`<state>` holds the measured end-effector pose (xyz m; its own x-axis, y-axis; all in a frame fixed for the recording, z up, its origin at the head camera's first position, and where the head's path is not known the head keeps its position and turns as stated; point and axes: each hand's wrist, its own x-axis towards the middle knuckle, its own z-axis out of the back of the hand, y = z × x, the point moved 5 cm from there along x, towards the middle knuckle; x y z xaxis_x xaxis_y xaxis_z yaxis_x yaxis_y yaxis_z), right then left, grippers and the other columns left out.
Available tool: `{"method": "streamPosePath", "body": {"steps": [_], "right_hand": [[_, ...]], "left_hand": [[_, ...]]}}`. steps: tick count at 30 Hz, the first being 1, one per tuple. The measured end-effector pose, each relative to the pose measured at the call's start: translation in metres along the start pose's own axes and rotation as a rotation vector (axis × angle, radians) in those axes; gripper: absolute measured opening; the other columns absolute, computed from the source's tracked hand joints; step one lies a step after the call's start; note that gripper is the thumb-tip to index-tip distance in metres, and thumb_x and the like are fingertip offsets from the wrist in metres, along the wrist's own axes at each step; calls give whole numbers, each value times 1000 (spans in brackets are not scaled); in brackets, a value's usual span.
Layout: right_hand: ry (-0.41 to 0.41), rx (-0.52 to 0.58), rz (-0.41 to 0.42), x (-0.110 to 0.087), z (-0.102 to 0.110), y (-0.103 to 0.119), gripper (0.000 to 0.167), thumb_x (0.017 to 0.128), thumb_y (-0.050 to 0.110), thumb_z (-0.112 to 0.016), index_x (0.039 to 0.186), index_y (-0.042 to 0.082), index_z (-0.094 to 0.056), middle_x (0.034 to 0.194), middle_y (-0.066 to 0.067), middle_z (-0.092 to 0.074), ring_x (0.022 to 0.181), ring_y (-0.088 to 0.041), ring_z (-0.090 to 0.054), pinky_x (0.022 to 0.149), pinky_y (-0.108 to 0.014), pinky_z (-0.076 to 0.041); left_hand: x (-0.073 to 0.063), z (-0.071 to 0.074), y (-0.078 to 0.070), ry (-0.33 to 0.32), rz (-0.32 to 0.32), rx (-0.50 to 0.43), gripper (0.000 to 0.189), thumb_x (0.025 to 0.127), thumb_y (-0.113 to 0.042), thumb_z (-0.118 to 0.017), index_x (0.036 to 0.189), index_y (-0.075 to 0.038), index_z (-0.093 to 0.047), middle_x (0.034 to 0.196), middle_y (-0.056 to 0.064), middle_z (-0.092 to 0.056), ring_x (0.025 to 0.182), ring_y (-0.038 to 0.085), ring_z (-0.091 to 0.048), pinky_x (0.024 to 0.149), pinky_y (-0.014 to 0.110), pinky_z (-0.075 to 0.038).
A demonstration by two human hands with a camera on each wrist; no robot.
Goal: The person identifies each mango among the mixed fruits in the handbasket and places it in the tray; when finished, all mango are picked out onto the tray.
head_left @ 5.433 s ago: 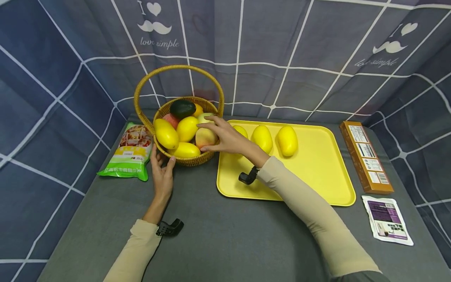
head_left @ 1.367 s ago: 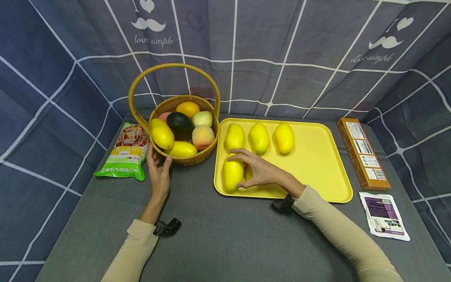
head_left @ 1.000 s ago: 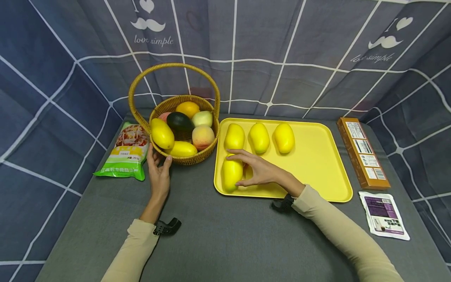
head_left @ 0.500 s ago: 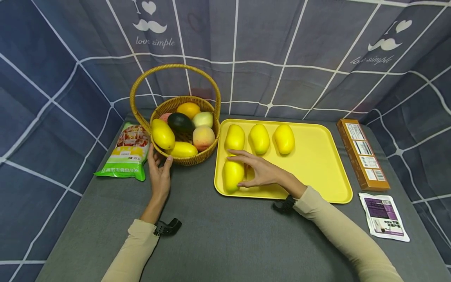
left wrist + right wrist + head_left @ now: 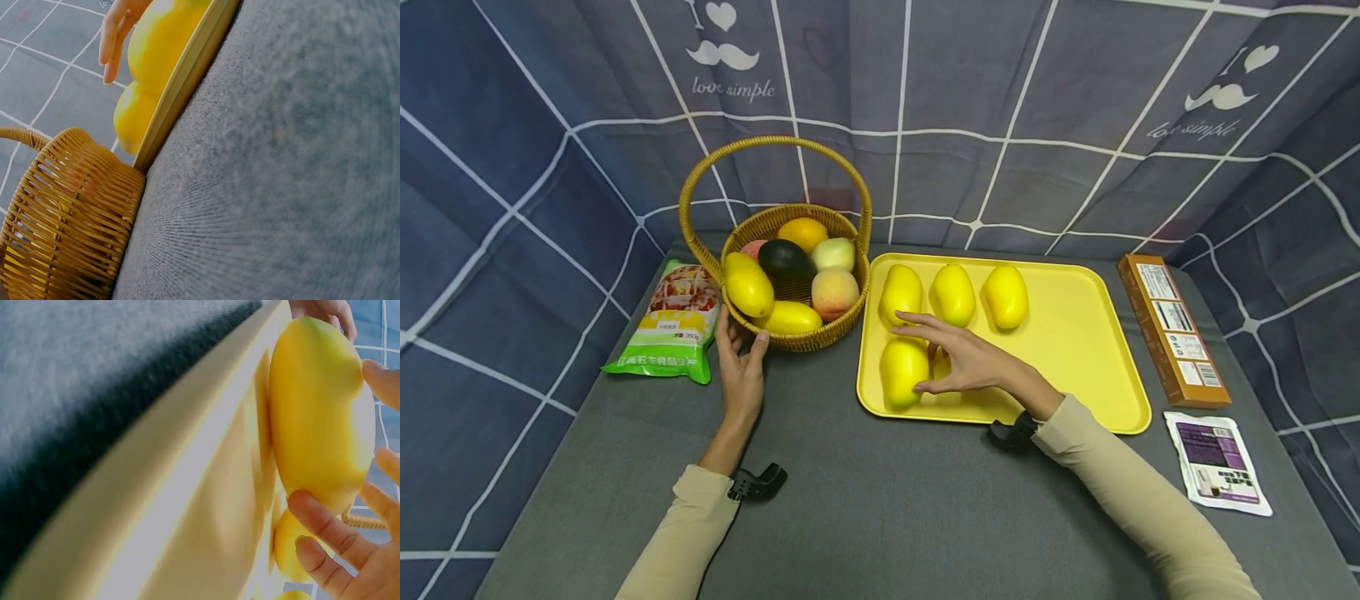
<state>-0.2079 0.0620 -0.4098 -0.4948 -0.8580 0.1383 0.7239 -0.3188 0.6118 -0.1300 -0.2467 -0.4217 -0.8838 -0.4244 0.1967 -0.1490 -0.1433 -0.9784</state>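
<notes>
Mangoes (image 5: 904, 372): smooth, glossy skin, bright highlights. Tray (image 5: 1067, 350): smooth, plastic-looking, soft sheen. Basket (image 5: 81, 225): woven, ribbed, wicker-like. Bag (image 5: 672, 323): shiny plastic film. Box (image 5: 1174, 331): printed cardboard look. Table cover (image 5: 880, 508): matt cloth, rough-textured. Curtain (image 5: 958, 87): creased cloth, matt. Peach (image 5: 835, 292): matt.

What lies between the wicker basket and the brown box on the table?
In the head view, the yellow tray lies between wicker basket and brown box, bearing four yellow fruits; the right hand touches the front one.
</notes>
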Motion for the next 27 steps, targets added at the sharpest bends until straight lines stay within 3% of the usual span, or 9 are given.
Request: {"method": "streamPosePath", "body": {"steps": [5, 17, 23, 27], "right_hand": [[-9, -25, -2, -2, 7, 0, 85, 78, 39, -83, 149, 16, -42, 159, -7, -30, 83, -22, -59, 74, -36, -52], [-22, -74, -22, 3, 16, 5, 82, 79, 43, -81, 148, 19, -44, 156, -5, -34, 81, -18, -57, 69, -34, -50], [-58, -91, 65, 27, 25, 20, 81, 78, 40, -82, 146, 17, -45, 154, -8, -36, 83, -16, -58, 75, -33, -51], [-72, -71, 131, 55, 28, 32, 81, 79, 40, -81, 147, 14, -44, 155, -10, -35, 102, -20, -59, 86, -40, -51]], "left_hand": [[-1, 0, -1, -1, 5, 4, 70, 101, -12, -51, 157, -5, -10, 151, 23, -31, 133, 33, -36, 88, 22, -37], [0, 0, -1, -1, 14, 5, 70, 101, -12, -52, 158, -7, -10, 149, 24, -33, 131, 32, -38, 86, 20, -38], [0, 0, -2, -1, 6, 1, 71, 100, -12, -53, 157, -6, -11, 149, 25, -33, 130, 33, -38, 85, 20, -38], [0, 1, -1, -2, 6, 0, 71, 100, -12, -53, 157, -6, -11, 149, 25, -34, 130, 33, -39, 85, 20, -38]]}}
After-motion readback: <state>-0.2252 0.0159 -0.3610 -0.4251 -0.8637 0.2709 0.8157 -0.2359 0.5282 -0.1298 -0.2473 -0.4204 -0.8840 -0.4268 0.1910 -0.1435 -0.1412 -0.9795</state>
